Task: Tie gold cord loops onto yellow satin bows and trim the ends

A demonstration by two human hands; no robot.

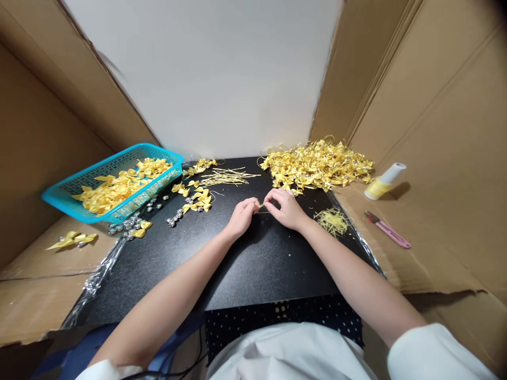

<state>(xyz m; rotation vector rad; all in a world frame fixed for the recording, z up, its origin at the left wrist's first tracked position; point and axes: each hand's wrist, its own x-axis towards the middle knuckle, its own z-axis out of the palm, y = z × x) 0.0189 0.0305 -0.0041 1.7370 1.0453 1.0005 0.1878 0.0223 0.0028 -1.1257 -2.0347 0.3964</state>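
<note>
My left hand (242,215) and my right hand (285,207) meet over the middle of the black table (253,264). Both are closed in a pinch on a thin yellow ribbon strand (262,207) stretched between them. Beyond my right hand lies a big pile of yellow ribbon bows (319,164). A small heap of yellow ribbon trimmings (333,220) sits just right of my right wrist. Cut yellow strands (226,177) lie beyond my left hand.
A teal basket (67,196) holding yellow bows stands at the left. Small silver beads (130,222) and loose bows (198,199) are scattered near it. A yellow thread spool (383,182) and pink snips (390,231) lie on cardboard at the right. Cardboard walls enclose both sides.
</note>
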